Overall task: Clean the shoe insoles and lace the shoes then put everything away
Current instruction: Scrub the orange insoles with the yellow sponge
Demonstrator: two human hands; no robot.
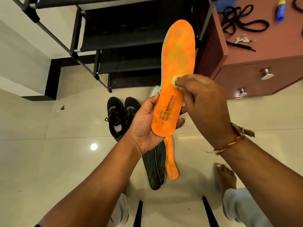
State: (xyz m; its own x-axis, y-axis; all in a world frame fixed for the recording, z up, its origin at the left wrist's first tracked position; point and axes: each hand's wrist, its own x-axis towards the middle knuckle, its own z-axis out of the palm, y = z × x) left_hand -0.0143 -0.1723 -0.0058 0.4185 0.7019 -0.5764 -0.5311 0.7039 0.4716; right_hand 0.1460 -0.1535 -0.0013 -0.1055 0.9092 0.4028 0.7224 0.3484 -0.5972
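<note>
My left hand [146, 122] grips the heel end of an orange insole [177, 66] printed "AIR cushion", held up with its toe pointing away. My right hand [203, 104] pinches a small pale pad [174, 80] against the insole's middle. On the floor below lie two dark insoles [154, 167] and a second orange insole [171, 161], overlapping. A pair of black shoes [122, 115] stands on the floor left of my left hand. Black laces [241, 23] lie loose on the brown cabinet top.
A black shoe rack [124, 30] stands ahead on the pale tiled floor. The brown drawer cabinet [255, 68] is at the right, with a blue and yellow tube [280, 9] on it. My bare foot [226, 176] rests at lower right. Small debris [62, 108] lies at left.
</note>
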